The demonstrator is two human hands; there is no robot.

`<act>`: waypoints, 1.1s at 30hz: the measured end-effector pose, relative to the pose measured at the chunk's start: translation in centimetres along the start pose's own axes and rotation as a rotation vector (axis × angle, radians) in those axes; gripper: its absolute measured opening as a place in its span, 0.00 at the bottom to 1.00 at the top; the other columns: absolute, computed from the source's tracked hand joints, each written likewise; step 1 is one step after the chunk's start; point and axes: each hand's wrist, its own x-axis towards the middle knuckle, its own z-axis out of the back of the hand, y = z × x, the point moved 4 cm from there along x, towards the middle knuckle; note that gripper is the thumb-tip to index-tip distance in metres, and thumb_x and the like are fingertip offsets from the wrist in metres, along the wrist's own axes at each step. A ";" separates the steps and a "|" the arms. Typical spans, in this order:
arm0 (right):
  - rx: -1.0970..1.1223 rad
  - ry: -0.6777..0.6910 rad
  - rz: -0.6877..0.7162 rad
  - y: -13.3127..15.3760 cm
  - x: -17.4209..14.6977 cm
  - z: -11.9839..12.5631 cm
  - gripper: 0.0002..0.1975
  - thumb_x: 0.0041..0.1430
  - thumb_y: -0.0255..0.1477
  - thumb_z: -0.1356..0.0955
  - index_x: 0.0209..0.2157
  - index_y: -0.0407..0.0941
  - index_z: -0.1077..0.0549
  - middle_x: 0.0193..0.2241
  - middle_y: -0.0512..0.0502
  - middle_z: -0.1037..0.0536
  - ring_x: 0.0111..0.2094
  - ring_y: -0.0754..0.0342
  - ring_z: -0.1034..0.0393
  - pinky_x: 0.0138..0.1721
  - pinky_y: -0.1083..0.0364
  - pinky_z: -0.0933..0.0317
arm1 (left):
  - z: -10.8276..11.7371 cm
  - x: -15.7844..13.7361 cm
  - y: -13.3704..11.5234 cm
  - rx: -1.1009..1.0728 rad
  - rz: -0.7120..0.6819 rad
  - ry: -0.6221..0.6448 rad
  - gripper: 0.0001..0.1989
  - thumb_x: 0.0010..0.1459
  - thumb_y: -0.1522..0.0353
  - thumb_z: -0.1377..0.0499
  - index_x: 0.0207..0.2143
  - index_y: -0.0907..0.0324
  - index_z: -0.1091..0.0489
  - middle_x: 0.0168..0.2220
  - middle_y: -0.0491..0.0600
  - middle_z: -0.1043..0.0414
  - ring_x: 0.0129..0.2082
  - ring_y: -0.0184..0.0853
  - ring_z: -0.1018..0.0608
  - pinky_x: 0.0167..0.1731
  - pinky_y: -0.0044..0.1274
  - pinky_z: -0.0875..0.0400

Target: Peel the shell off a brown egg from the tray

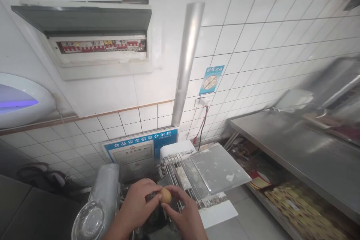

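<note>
hands (pixel 164 204) pinch egg (pixel 165 195) between fingertips

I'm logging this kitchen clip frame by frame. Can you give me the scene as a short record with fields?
setting: tiled kitchen corner with a steel counter on the right
left hand: fingers on a small brown egg-like ball
right hand: fingertips on the same ball
below the hands: white machine with a metal tray and wire rack
left of the hands: clear plastic lid
wall: open breaker box, blue notice board, metal pipe
</note>
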 end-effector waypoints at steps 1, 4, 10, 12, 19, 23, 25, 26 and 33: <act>0.003 -0.002 0.001 -0.3 0.1 0.2 0.20 0.53 0.33 0.27 0.49 0.49 0.22 0.47 0.46 0.18 0.49 0.46 0.25 0.52 0.49 0.33 | -0.2 0.1 -0.1 0.021 -0.005 -0.005 0.11 0.63 0.69 0.38 0.45 0.48 0.19 0.43 0.45 0.19 0.44 0.35 0.20 0.47 0.27 0.28; -0.006 0.009 0.016 -0.7 0.4 0.6 0.19 0.53 0.33 0.27 0.48 0.49 0.21 0.46 0.47 0.17 0.48 0.46 0.24 0.51 0.49 0.33 | -1.0 0.3 -0.4 0.106 -0.022 -0.032 0.10 0.64 0.70 0.39 0.43 0.49 0.20 0.41 0.44 0.19 0.42 0.34 0.21 0.45 0.28 0.29; 0.019 0.048 0.045 -0.8 1.0 1.4 0.18 0.53 0.33 0.26 0.47 0.50 0.21 0.45 0.47 0.17 0.47 0.46 0.24 0.50 0.49 0.32 | -2.3 0.3 -0.6 0.280 0.011 -0.172 0.08 0.65 0.71 0.42 0.35 0.55 0.23 0.35 0.46 0.24 0.37 0.35 0.24 0.40 0.29 0.33; 0.046 0.070 0.033 -0.9 1.3 1.6 0.18 0.55 0.34 0.27 0.48 0.50 0.22 0.47 0.47 0.18 0.48 0.46 0.24 0.52 0.49 0.33 | -2.3 0.4 -0.3 0.256 0.075 -0.191 0.09 0.66 0.69 0.44 0.37 0.55 0.23 0.36 0.47 0.25 0.38 0.35 0.24 0.40 0.29 0.33; 0.237 0.143 -0.036 -1.8 1.9 2.0 0.22 0.56 0.39 0.28 0.53 0.50 0.25 0.54 0.43 0.21 0.54 0.44 0.26 0.58 0.45 0.35 | -2.6 0.9 3.5 0.264 0.246 -0.051 0.13 0.66 0.68 0.45 0.45 0.53 0.19 0.43 0.51 0.20 0.44 0.42 0.20 0.47 0.33 0.29; 0.324 0.148 -0.054 -2.7 2.0 1.5 0.25 0.56 0.40 0.27 0.54 0.49 0.26 0.56 0.41 0.22 0.56 0.42 0.26 0.59 0.43 0.34 | -1.9 0.8 4.1 0.235 0.274 -0.035 0.18 0.67 0.69 0.49 0.48 0.52 0.19 0.49 0.52 0.18 0.51 0.47 0.20 0.55 0.37 0.30; 0.330 0.131 -0.051 -2.9 2.1 1.2 0.26 0.55 0.39 0.26 0.54 0.48 0.26 0.55 0.40 0.21 0.56 0.42 0.26 0.60 0.42 0.34 | -1.2 0.7 3.0 0.221 0.266 -0.068 0.18 0.69 0.65 0.49 0.50 0.51 0.20 0.51 0.51 0.19 0.52 0.46 0.20 0.56 0.37 0.30; 0.329 0.128 -0.051 -2.9 2.1 1.1 0.25 0.55 0.39 0.26 0.54 0.48 0.25 0.55 0.40 0.21 0.55 0.42 0.26 0.60 0.42 0.34 | -0.8 0.8 2.1 0.205 0.238 -0.081 0.17 0.70 0.62 0.48 0.50 0.51 0.20 0.51 0.51 0.19 0.52 0.45 0.20 0.56 0.36 0.30; 0.326 0.167 -0.088 -1.9 2.3 0.8 0.29 0.53 0.40 0.26 0.57 0.47 0.26 0.53 0.40 0.19 0.51 0.43 0.23 0.58 0.43 0.31 | -0.9 1.2 -1.6 0.241 -0.005 0.005 0.15 0.71 0.60 0.46 0.54 0.48 0.24 0.46 0.50 0.23 0.46 0.39 0.24 0.47 0.33 0.29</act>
